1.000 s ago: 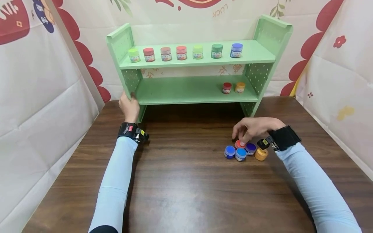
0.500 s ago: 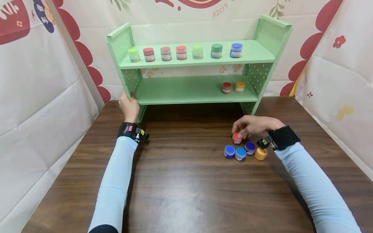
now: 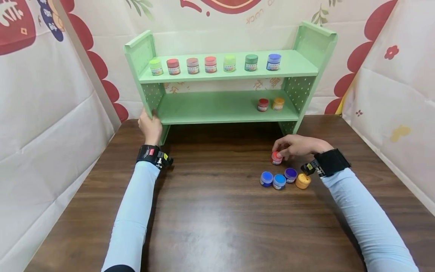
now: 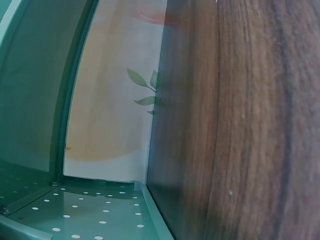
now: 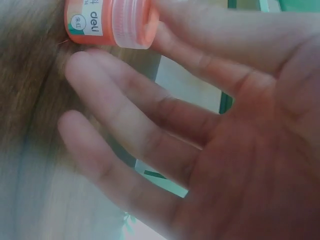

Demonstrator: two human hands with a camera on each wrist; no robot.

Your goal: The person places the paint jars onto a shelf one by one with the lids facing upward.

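My right hand (image 3: pixel 297 146) pinches a small orange-red paint jar (image 3: pixel 276 159) by its lid between thumb and fingertips, close over the table. In the right wrist view the jar (image 5: pixel 90 22) shows a white "deli" label, and the other fingers are spread away from it. Nearest to that hand on the table are a blue jar (image 3: pixel 266 180), a lighter blue jar (image 3: pixel 279 182), a purple jar (image 3: pixel 290 174) and a yellow-orange jar (image 3: pixel 303 181). My left hand (image 3: pixel 150 127) grips the lower left side panel of the green shelf (image 3: pixel 207 107); its fingertips are partly hidden behind the panel.
Several jars, including a dark green jar (image 3: pixel 251 63), stand in a row on the upper tier. On the lower tier, a dark red jar (image 3: pixel 263 105) and a yellow jar (image 3: pixel 278 104) stand at the right. Printed white cloth (image 3: pixel 51 151) surrounds the wooden table (image 3: pixel 204 211).
My right hand has drawn the orange-red jar out of the cluster, away from me toward the shelf. My left hand has stayed on the panel. The head view has tilted slightly.
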